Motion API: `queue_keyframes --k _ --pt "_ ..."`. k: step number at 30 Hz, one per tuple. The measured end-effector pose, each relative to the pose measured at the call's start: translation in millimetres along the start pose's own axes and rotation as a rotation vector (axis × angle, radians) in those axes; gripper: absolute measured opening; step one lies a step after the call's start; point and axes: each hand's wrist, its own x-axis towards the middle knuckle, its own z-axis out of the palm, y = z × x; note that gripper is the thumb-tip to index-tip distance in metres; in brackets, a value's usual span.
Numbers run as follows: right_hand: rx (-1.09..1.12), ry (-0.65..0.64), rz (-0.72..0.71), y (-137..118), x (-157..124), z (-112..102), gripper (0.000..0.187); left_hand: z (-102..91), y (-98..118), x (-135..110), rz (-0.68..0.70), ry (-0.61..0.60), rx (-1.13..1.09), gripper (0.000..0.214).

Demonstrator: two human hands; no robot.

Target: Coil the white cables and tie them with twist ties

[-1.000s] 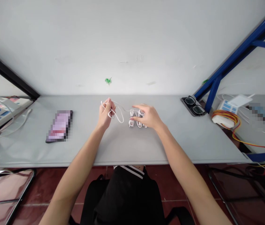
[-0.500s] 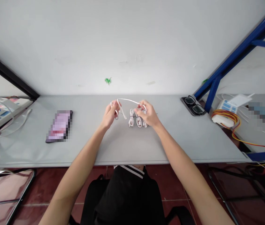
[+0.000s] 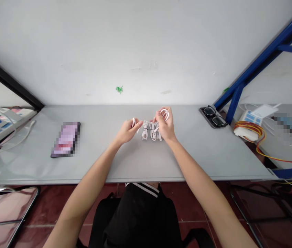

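A white cable (image 3: 165,113) runs between my two hands above the table. My left hand (image 3: 128,131) is closed on one part of it, with a short loop sticking up over the fingers. In my right hand (image 3: 165,124) the cable is bent into a loop, gripped between thumb and fingers. Three coiled white cables (image 3: 153,132), bound with dark ties, lie on the grey table (image 3: 146,162) just below and between the hands. The right hand partly covers the rightmost bundle.
On the left lies a phone (image 3: 65,139), its screen blurred. A pair of glasses (image 3: 215,116) rests on a dark case at the back right. Power strips with cords (image 3: 9,120) stand far left; red and yellow wires (image 3: 250,126) lie beyond the blue frame (image 3: 235,103).
My left hand has moved right and slightly down. My right hand has turned upward, and the cable span between them has shortened, with a loop now in the right hand.
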Motion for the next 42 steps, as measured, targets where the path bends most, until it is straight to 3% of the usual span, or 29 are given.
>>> queue_keyframes --k 5,8,10,14,20,26,32,38,42 --pt "-0.252 -0.324 0.010 -7.9 -5.9 0.1 0.028 5.9 -4.7 2.0 -0.052 0.171 -0.010 0.050" --pt "-0.426 -0.478 -0.083 -9.1 -7.6 0.6 0.034 3.3 -1.8 2.0 -0.117 0.141 -0.164 0.053" --pt "-0.516 -0.505 -0.131 -6.8 -7.7 1.2 0.032 1.2 1.9 1.0 -0.159 0.098 -0.247 0.053" --pt "-0.540 -0.478 -0.124 0.4 -7.9 3.1 0.037 1.0 8.3 -1.3 -0.172 0.074 -0.290 0.051" --pt "-0.448 -0.457 -0.141 6.5 -11.4 8.6 0.030 5.5 8.6 -0.4 -0.120 0.073 -0.185 0.051" --pt "-0.232 -0.401 0.098 7.4 -16.7 19.3 0.032 14.1 2.7 -0.2 -0.054 0.069 -0.110 0.057" --pt "-0.057 -0.255 0.200 10.5 -19.9 34.2 0.043 30.6 -6.7 -4.8 -0.061 0.090 -0.015 0.057" --pt "-0.233 -0.149 0.084 7.6 -18.2 31.6 0.048 41.7 -8.3 -8.3 0.118 -0.004 -0.074 0.072" --pt "-0.265 -0.224 0.074 0.6 -16.3 25.8 0.035 40.5 -7.3 -10.1 0.103 0.017 -0.098 0.076"
